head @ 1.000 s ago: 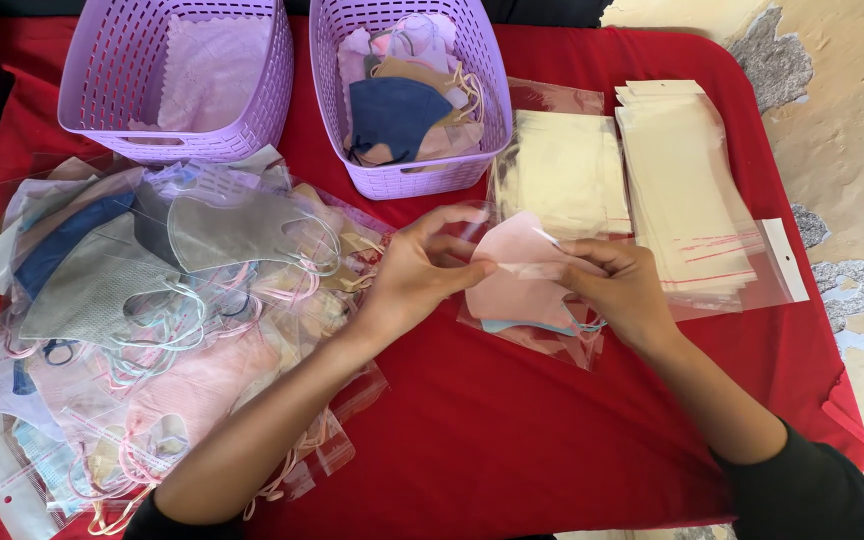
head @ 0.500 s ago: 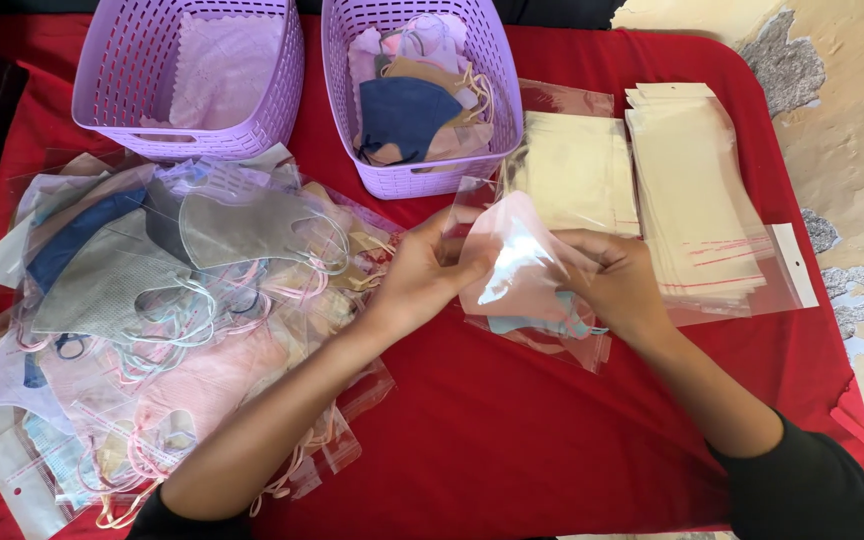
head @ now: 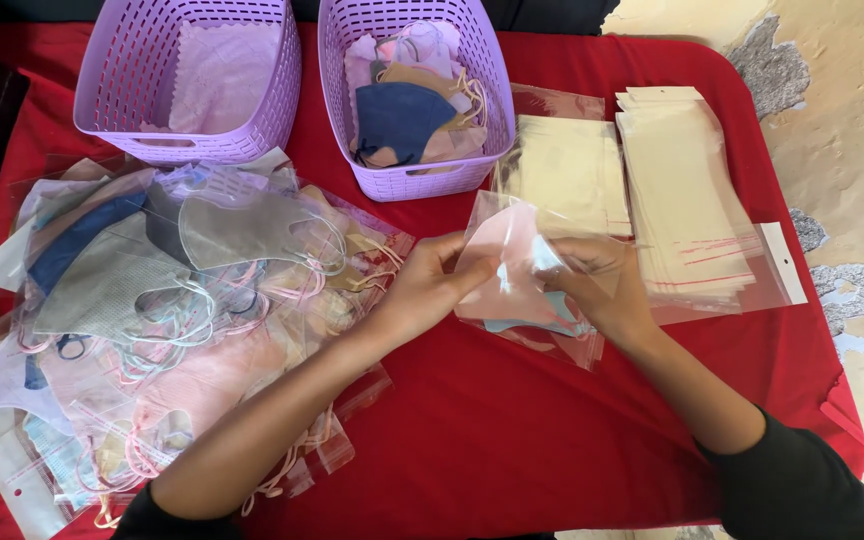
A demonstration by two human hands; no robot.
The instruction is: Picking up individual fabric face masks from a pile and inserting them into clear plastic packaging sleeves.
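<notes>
- The person is working at the bagging step, as I judge it: a pink face mask (head: 508, 262) is sitting partly inside a clear plastic sleeve (head: 524, 275), held above the red tablecloth (head: 512, 440).
- The left hand (head: 430, 283) is pinching the near edge of the sleeve and mask between thumb and fingers, so it is grasping both.
- The right hand (head: 600, 290) is gripping the opposite side of the same sleeve, fingers curled over its top edge.
- A pale blue strip, probably an ear loop or a second mask, is showing at the sleeve's lower edge; I cannot tell which.
- Judging the next move: it is calling for keeping the sleeve mouth spread while the mask is eased flat inside, loops tucked clear of the opening.
- Just beyond the sleeve, the right-hand purple basket (head: 407, 95) is holding loose masks, a dark blue one on top of tan and pink ones.
- Further left of the sleeve, the other purple basket (head: 192, 80) is holding only a thin pale sheet or pink cloth.
- Right of the sleeve, two stacks of empty sleeves (head: 687, 200) are lying side by side.
- Left of the sleeve, a heap of bagged masks (head: 172, 310) in grey, blue and pink is spreading over the cloth.
</notes>
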